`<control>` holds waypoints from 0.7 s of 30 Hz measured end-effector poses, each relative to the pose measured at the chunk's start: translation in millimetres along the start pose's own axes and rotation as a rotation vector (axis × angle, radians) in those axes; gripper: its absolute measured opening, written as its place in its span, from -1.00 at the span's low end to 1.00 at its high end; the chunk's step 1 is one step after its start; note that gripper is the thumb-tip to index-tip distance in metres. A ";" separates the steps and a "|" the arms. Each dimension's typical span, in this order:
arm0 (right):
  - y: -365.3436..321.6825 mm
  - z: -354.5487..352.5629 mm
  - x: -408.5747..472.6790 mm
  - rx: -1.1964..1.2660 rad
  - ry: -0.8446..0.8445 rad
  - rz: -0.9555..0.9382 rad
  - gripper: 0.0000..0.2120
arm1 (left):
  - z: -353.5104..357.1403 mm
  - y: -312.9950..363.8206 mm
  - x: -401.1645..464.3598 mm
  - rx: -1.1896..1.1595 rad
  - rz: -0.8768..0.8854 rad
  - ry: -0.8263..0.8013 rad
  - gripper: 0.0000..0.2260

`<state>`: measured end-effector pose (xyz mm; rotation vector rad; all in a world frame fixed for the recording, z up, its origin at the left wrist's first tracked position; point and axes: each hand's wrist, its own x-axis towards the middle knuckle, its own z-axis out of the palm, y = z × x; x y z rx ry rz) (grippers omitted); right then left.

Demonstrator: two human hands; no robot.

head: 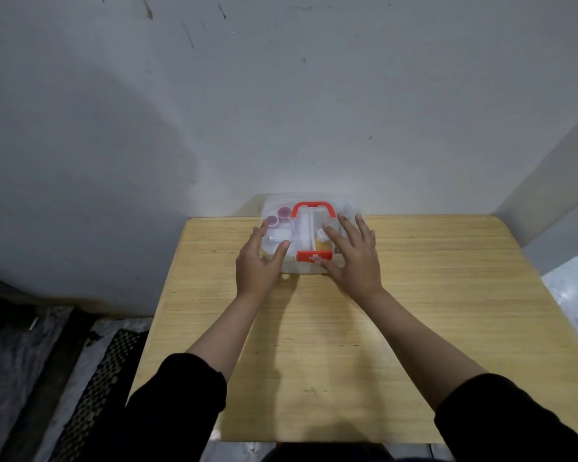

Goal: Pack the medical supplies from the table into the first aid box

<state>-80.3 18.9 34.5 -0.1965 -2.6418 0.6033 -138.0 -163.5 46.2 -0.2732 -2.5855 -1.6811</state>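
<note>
Both hands flat on closed first aid box (pixel 309 233).
Left hand (pixel 259 261) and right hand (pixel 354 258) splayed on lid, grip released; forearms outstretched over tabletop (pixel 431 311).

Near table (pixel 347 345): bare, open to both sides.
Far edge: box (pixel 309 265) against wall (pixel 281 128), seemingly no gap behind.
Box top: 2 hands, left hand (pixel 259 263), right hand (pixel 356 258), cover it.

Bare room, wooden table (pixel 414 311), scuffed wall (pixel 281 95)
</note>
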 end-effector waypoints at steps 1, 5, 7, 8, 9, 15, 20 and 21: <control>0.8 2.0 -0.6 -0.010 0.010 -0.008 -0.41 | 0.5 0.1 -0.1 -0.001 0.001 0.002 -0.55; 1.3 3.3 0.4 -0.014 0.004 0.007 -0.40 | 0.7 1.3 1.2 0.006 -0.014 -0.014 -0.53; 2.1 2.3 4.6 0.004 -0.005 0.014 -0.39 | -0.7 2.9 5.0 0.012 -0.009 -0.044 -0.50; 1.4 0.2 8.2 0.014 -0.025 0.027 -0.38 | -1.6 4.1 8.5 0.018 -0.001 -0.062 -0.50; 2.6 1.5 13.1 0.025 -0.024 0.023 -0.38 | -2.0 5.0 13.4 0.018 0.009 -0.073 -0.49; 10.7 1.7 32.2 0.072 -0.043 0.040 -0.37 | 0.2 9.3 27.8 -0.006 -0.014 -0.078 -0.52; 1.0 -9.3 32.1 0.107 -0.067 0.060 -0.28 | 1.6 11.0 26.6 -0.006 -0.002 -0.072 -0.50; -0.3 -13.0 30.5 0.182 -0.016 0.091 -0.23 | 0.8 11.6 25.2 -0.034 -0.017 -0.055 -0.46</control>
